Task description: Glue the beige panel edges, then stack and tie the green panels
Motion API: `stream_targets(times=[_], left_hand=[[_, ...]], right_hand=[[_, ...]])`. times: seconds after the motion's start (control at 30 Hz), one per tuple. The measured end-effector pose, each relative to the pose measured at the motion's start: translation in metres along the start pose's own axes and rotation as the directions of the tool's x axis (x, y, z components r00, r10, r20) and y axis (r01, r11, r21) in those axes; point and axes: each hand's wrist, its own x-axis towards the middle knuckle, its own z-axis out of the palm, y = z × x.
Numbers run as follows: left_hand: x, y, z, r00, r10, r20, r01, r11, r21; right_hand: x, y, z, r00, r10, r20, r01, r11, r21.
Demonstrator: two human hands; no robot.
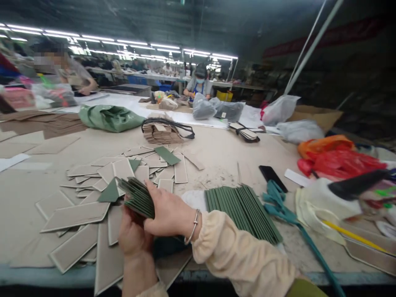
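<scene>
Pale counter [213, 144] is filling most of the view, w/ 2 other ppl beyond: one person [72, 74] is working at far L, another person [200, 87] is sitting nr the centre, in grey & blue.

Big loose pile of beige cards [76, 216] is covering the L-centre of the counter, pcs overlapping at all angles, w/ a few lying green side up. Red bag [349, 159] is sitting at the R side, against some orange plastic; green bag [113, 117] is lying behind the pile, w/ a strapped brown bundle [162, 132] just R of it.

Neat row of green cards [238, 208] is leaning over, pc on pc, R of the hands. Beige sleeve [244, 247] on the R arm is passing in front of the row's near side.

R hand [171, 210] & L hand [134, 235] are both holding a green stack [137, 197] above the pile's near R part. R fingers are clamping it from the R, thumb on the near side; L fingers are gripping from below, partly hidden.

Black phone [272, 178] is lying beyond a teal strip [318, 247], R of the row. Thin bracelet [196, 220] is circling the R wrist.
</scene>
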Motion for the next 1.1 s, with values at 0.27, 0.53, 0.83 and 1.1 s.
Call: stream_targets(times=[0.27,0.53,0.83,1.1], left_hand=[[-0.037,0.003,0.031,0.961,0.135,0.242,-0.14,0.99,0.0],[-0.04,-0.009,0.032,0.936,0.07,0.346,-0.145,0.97,0.196],[-0.028,-0.013,0.023,0.913,0.129,0.388,-0.26,0.916,0.307],[-0.023,-0.014,0.016,0.991,-0.057,0.124,0.042,0.992,0.122]], right_hand=[[-0.029,0.001,-0.025,0.96,-0.118,-0.255,0.16,0.976,0.149],[-0.055,0.037,0.012,0.941,0.068,-0.331,0.092,0.89,0.446],[-0.05,0.029,0.013,0.909,0.013,-0.417,0.135,0.937,0.323],[-0.021,-0.02,-0.024,0.966,0.109,-0.235,-0.086,0.991,0.106]])
